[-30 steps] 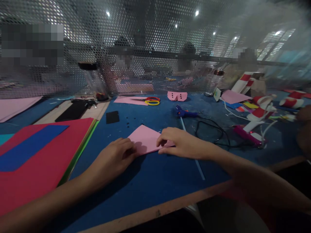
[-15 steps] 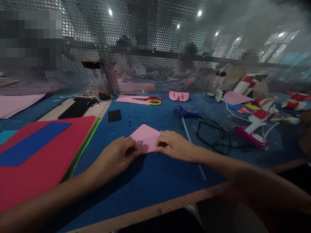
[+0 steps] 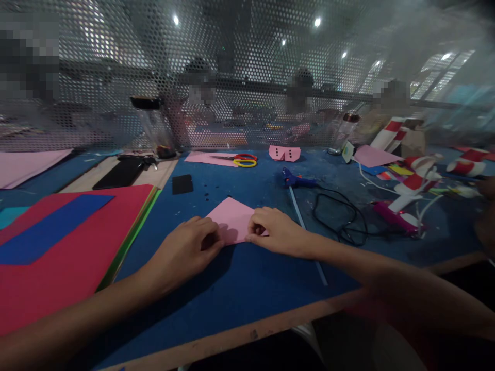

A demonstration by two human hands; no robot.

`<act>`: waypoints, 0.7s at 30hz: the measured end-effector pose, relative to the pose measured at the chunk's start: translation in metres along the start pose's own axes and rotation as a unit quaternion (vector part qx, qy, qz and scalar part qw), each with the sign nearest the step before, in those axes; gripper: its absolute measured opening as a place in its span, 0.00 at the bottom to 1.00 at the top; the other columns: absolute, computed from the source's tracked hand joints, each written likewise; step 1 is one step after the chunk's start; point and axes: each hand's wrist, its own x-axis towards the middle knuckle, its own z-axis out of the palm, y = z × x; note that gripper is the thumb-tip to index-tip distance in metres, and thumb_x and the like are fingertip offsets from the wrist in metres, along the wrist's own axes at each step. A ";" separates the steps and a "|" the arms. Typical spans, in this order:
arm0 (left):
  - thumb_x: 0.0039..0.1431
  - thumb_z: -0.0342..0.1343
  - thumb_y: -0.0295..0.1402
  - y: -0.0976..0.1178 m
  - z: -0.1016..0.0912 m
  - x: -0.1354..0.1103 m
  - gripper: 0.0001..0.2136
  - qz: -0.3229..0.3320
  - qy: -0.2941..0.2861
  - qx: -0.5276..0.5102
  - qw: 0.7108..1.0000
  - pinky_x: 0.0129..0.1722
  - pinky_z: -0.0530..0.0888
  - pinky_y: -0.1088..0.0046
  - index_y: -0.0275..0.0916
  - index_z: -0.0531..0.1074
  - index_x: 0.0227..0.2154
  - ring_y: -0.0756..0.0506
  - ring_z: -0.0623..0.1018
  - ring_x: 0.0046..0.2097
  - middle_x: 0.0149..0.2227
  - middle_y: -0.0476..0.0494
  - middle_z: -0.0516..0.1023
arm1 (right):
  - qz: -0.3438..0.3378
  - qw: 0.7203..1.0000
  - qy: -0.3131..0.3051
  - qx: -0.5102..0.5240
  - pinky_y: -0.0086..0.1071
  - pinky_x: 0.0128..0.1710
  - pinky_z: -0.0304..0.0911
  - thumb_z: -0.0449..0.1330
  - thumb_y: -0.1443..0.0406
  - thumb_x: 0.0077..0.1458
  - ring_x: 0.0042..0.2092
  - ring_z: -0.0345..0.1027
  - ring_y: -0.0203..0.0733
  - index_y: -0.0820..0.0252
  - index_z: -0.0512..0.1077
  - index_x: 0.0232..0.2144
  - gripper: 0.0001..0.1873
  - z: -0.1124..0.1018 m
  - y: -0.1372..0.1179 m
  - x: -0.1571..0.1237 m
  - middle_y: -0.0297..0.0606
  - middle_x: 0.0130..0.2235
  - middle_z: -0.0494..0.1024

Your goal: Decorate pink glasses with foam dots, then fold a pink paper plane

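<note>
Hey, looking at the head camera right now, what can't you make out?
All in the head view:
- Pink paper: its left and right ends, covered by the left hand and right hand.
- Pale blue strip: its middle, hidden by the right wrist.
- Red sheet: its far left, cut off by the picture's edge.
- Black bits: too small to identify.

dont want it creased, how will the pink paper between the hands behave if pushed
The pink paper looks thin, so it is probably light and may buckle. Its broad, flat shape suggests it would slide rather than roll.
</note>
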 end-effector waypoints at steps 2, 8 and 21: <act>0.63 0.52 0.35 0.001 0.000 0.000 0.09 -0.003 0.000 0.005 1.000 0.32 0.61 0.69 0.41 0.67 0.27 0.44 0.70 0.33 0.28 0.47 0.73 | 0.006 1.000 -0.002 -0.001 0.33 0.41 0.54 0.63 0.66 0.58 0.38 0.65 0.39 0.59 0.71 0.31 0.05 -0.001 -0.001 0.000 0.34 0.36 0.75; 0.61 0.53 0.35 0.003 0.000 -0.001 0.09 -0.014 0.011 0.011 1.000 0.31 0.61 0.69 0.41 0.66 0.25 0.45 0.70 0.31 0.27 0.47 0.73 | 0.014 1.000 -0.006 -0.005 0.33 0.41 0.53 0.63 0.65 0.58 0.39 0.65 0.39 0.59 0.72 0.31 0.05 -0.002 -0.003 0.001 0.34 0.36 0.76; 0.69 0.46 0.28 0.003 0.007 -0.002 0.16 0.141 0.028 -0.014 0.990 0.43 0.71 0.65 0.44 0.76 0.50 0.43 0.74 0.43 0.41 0.42 0.76 | 0.026 1.000 0.010 -0.005 0.34 0.42 0.53 0.63 0.64 0.58 0.39 0.66 0.39 0.58 0.73 0.31 0.05 0.001 0.000 0.002 0.33 0.35 0.76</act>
